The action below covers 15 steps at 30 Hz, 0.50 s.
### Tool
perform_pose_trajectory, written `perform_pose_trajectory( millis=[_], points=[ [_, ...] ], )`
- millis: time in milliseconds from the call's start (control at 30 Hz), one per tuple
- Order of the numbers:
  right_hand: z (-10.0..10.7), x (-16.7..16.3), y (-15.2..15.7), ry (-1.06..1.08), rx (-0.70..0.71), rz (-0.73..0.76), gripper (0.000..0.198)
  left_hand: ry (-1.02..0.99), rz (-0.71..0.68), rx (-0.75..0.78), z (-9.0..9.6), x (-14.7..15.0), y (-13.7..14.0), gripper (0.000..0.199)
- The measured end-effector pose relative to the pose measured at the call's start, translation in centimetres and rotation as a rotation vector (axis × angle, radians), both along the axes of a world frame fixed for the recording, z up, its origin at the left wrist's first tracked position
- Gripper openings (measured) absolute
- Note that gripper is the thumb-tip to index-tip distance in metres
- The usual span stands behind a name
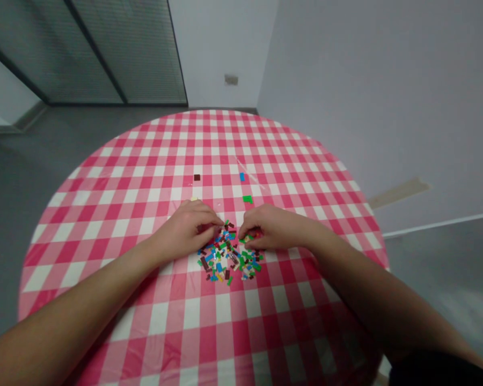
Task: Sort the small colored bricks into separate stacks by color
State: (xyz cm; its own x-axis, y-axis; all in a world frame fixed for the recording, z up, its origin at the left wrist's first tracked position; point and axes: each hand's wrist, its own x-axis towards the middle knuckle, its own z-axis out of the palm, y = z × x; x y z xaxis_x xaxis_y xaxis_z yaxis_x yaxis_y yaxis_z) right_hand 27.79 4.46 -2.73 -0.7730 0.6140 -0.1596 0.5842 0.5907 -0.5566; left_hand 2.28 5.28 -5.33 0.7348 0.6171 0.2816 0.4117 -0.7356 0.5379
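A loose pile of small toy building bricks (224, 257) in green, blue, dark brown, white and a little yellow lies on the checked tablecloth. At its upper left edge, my left hand (189, 228) rests with thumb and forefinger drawn close together; what is between the tips is too small to make out. My right hand (271, 228) reaches in from the upper right, its fingers curled over some bricks and partly hiding them. Beyond the hands lie a green brick (247, 199), a blue brick (242, 176) and a dark brown brick (197, 177). A pale yellow piece (195, 199) peeks out behind my left hand.
The round table (124, 177) wears a red and white checked cloth, creased near the front. A white wall (366, 96) stands close on the right. Behind the table are a socket plate (231, 80) and a dark-framed glass partition (100, 53) with blinds.
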Motion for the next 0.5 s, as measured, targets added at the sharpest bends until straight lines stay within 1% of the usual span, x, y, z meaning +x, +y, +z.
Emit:
perform_pose_trajectory(
  millis=[133, 300, 433, 500],
  points=[
    [0.0, 0.0, 0.0, -0.016, -0.019, -0.004, 0.011, 0.006, 0.003, -0.005, 0.0, -0.1, 0.0, 0.022],
    [0.8, 0.4, -0.1, -0.058, -0.137, 0.025, 0.011, -0.007, -0.036, -0.008, 0.1, -0.1, 0.1, 0.020],
    [1.8, 0.1, -0.8, -0.158, -0.214, 0.062, 0.003, -0.004, -0.040, -0.010, -0.1, -0.1, 0.2, 0.020],
    [2.1, -0.3, -1.4, -0.230, -0.199, 0.079, 0.011, -0.005, -0.034, -0.009, -0.1, -0.1, 0.1, 0.021]
  ],
)
